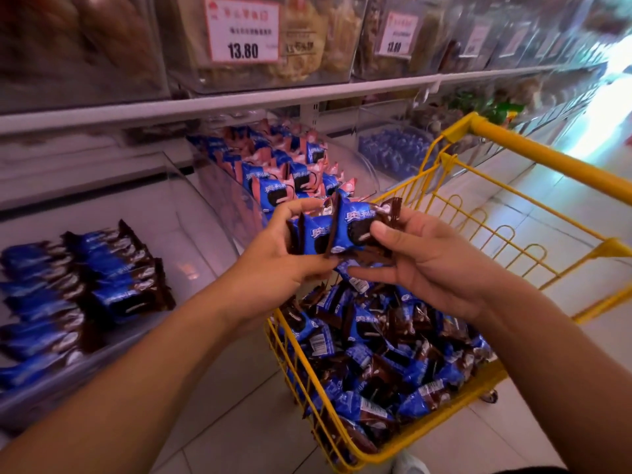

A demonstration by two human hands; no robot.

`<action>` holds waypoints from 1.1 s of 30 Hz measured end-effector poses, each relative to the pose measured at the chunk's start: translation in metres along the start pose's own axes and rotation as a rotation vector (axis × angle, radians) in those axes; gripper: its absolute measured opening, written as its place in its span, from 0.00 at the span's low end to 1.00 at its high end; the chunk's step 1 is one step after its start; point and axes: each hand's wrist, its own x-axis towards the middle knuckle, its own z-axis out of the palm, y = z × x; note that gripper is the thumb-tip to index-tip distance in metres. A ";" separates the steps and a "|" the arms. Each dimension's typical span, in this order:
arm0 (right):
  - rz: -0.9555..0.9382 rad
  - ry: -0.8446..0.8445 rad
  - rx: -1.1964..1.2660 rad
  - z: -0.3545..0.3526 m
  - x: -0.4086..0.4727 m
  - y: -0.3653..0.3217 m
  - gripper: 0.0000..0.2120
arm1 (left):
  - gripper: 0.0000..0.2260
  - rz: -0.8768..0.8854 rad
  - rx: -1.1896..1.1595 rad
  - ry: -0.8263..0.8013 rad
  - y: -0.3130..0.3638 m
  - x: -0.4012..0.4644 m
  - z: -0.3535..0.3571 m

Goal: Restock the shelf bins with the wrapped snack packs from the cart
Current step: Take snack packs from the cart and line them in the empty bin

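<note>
Above the yellow wire cart (533, 152) both hands hold a small bunch of blue-and-brown wrapped snack packs (345, 229). My left hand (277, 258) grips the packs on the left side, fingers curled round them. My right hand (427, 258) pinches the brown end of the right pack with the thumb. The cart holds a heap of the same packs (383, 357). A clear shelf bin (191, 213) at the left has rows of these packs (85, 295). Another bin behind my hands is filled with blue-and-pink packs (284, 169).
Upper shelf (205, 104) carries clear bins of other snacks with price tags, one reading 13.80 (242, 29). Further bins of blue sweets (393, 148) run to the right. The tiled aisle floor (239, 422) lies below. A white shoe (408, 465) shows under the cart.
</note>
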 end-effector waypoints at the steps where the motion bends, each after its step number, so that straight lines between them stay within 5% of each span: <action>1: -0.030 0.017 -0.008 0.002 0.001 0.001 0.16 | 0.28 -0.045 -0.107 -0.006 0.001 -0.002 0.000; 5: -0.101 0.008 -0.068 0.006 0.001 0.004 0.17 | 0.29 -0.122 -0.373 0.023 0.009 -0.008 -0.003; 10: -0.244 0.018 -0.367 0.026 0.003 0.010 0.16 | 0.37 0.012 -0.002 0.125 0.006 -0.014 -0.001; 13: -0.335 0.034 -0.498 0.040 0.007 0.012 0.16 | 0.30 0.150 0.127 0.126 0.008 -0.022 -0.011; 20: -0.385 -0.114 -0.667 0.073 0.011 0.007 0.48 | 0.29 0.274 0.320 0.083 0.021 -0.048 -0.035; 28: -0.410 -0.376 -1.322 0.164 0.085 -0.016 0.25 | 0.31 0.159 0.319 0.288 0.033 -0.073 -0.110; 33: -0.301 -0.551 -1.385 0.212 0.140 -0.003 0.27 | 0.25 0.144 0.009 0.451 0.035 -0.077 -0.160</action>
